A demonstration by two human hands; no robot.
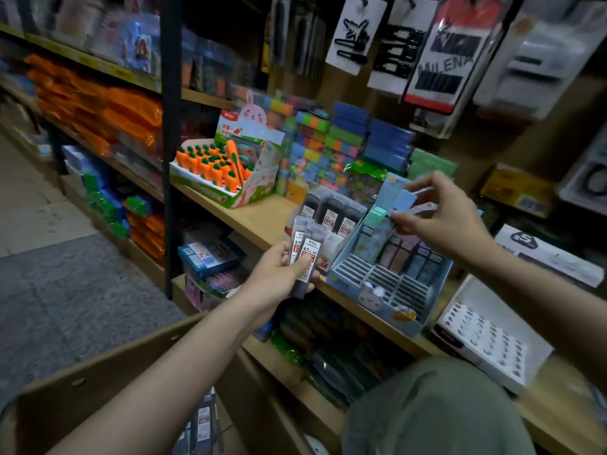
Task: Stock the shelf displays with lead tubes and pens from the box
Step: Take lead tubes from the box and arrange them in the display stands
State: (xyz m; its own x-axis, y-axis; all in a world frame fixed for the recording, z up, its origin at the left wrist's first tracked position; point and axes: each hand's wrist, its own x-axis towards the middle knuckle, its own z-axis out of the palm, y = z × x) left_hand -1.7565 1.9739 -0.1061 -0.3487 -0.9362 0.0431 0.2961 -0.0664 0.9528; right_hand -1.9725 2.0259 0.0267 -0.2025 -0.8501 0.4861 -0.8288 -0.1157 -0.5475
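Carrot erasers [210,165] left of displays [377,277].

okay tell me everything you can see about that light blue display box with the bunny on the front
The light blue cardboard display box stands on the wooden shelf, its stepped slotted tray sloping down toward a white bunny face on the front wall. The front slots are empty; the back rows hold pastel patterned lead tubes. The right hand pinches a tube over the raised back panel. A grey display of dark lead tubes stands close at its left.
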